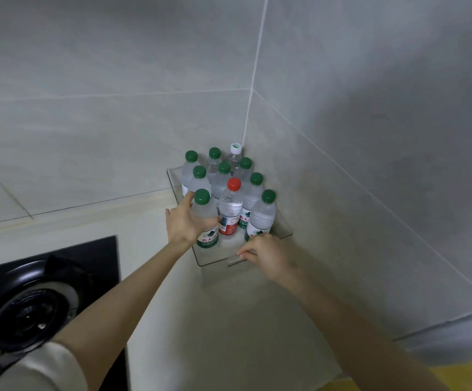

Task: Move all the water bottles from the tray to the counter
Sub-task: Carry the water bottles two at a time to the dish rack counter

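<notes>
— What's the biggest thing in front of you?

— The tiled walls (116, 80), meeting in a corner at the far right. Below them runs the pale worktop (200, 320). At the near left there's a black stove (45, 292) set into it, with a round burner (28, 314).

— And the tray?

— The clear tray (215, 261) sits on the worktop, pushed into that far corner. All ten bottles stand upright in it, packed close together. None are on the worktop.

— Tell me about the bottles.

— Eight have green caps, one in the middle of the near side is a red-capped bottle (230, 210) with a red label, and the white-capped bottle (235, 153) is at the very back, nearest the corner. The nearest on the left is a green-capped bottle (205, 221), and there's another green-capped one at the near right (263, 215).

— What are your hands doing?

— My left hand (185, 224) is wrapped round the near-left green-capped bottle from its left side, fingers curled round the body below the cap, thumb up beside the shoulder. The bottle's base is down inside the tray. My right hand (265, 256) is at the tray's near right edge, fingers bent and pinched on the rim, just in front of the near-right bottle.

— Your sleeve?

— A pale sleeve (45, 368) shows at my left elbow, over the stove.
</notes>
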Tool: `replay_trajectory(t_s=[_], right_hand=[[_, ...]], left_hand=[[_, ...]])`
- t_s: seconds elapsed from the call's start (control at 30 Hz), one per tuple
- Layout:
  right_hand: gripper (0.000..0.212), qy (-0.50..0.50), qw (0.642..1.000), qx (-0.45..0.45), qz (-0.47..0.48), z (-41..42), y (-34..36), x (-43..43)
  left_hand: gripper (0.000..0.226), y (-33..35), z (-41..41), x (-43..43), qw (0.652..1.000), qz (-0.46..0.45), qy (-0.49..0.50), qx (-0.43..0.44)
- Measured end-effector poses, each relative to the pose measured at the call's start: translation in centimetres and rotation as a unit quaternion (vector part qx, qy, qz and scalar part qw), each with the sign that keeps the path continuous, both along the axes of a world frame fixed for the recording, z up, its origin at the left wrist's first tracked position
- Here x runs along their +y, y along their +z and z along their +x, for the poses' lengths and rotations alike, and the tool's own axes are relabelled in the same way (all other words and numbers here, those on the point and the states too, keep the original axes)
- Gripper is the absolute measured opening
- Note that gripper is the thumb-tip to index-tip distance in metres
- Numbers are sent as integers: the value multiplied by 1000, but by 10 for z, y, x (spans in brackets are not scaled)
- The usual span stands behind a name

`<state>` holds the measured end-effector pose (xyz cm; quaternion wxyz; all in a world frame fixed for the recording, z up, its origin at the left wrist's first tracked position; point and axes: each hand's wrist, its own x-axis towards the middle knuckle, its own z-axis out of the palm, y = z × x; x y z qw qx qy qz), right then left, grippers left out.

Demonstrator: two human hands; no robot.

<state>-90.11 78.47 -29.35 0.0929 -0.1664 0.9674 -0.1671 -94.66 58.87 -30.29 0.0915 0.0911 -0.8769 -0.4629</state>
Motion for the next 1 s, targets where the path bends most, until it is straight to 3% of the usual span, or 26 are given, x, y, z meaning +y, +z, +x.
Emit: replay_trajectory(t_s=[0.2,0.33,0.5,0.67,0.83,1.0], right_hand=[[19,7,998,-26,62,-1,12,-6],[32,20,996,-81,-11,-7,26,-15],[26,26,995,-65,-71,-10,34,-29],[26,28,993,-51,-101,-7,40,-47],[28,54,992,-41,-107,-1,39,-66],[28,67,993,-44,-91,4,33,-70]], left_hand=[[65,49,19,-17,995,54,1,80],[56,67,37,-39,991,80,43,99],[59,85,65,-67,974,165,111,109],[63,90,92,-91,984,101,98,108],[65,49,114,-103,987,71,135,42],[54,11,128,-98,994,-11,109,-15]])
